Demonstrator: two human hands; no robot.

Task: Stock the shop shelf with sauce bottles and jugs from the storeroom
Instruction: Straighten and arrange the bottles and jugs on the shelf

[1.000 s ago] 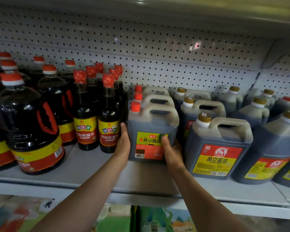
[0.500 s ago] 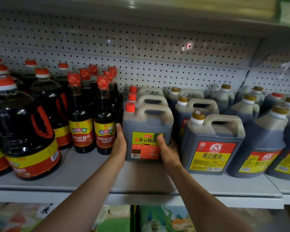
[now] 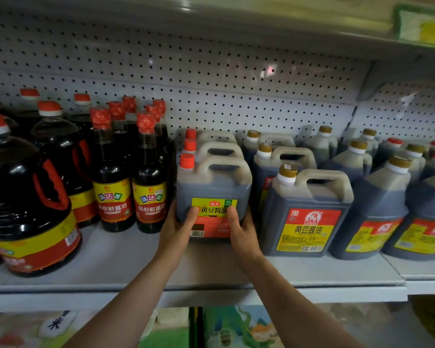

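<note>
The grey shelf [image 3: 106,262] runs the width of the bay, with a white pegboard [image 3: 211,79] behind it, and everything here is easiest placed from the red-capped jug [image 3: 212,197] both hands are on. That jug stands upright at the front of its own file, two more like it lined up straight behind it toward the pegboard. To its left, touching or nearly so, are the slim dark bottles [image 3: 150,189] with red foil necks, and further left the big round bottles [image 3: 28,209] with red handles. Just to its right stands a larger jug with a gold cap [image 3: 305,214], and more gold-capped jugs fill the shelf beyond that. The left hand [image 3: 177,228] clasps the jug's lower left corner, thumb laid across the yellow label; the right hand [image 3: 241,231] clasps the lower right corner the same way, thumb on the label, the other fingers of both hidden round the sides. To my eye this is the seating step: the jug is on the shelf and being squared up in its row. Next, I'd judge, it wants only a small nudge to sit flush with its neighbours, label forward, then both hands letting go without knocking the slim bottles alongside.
</note>
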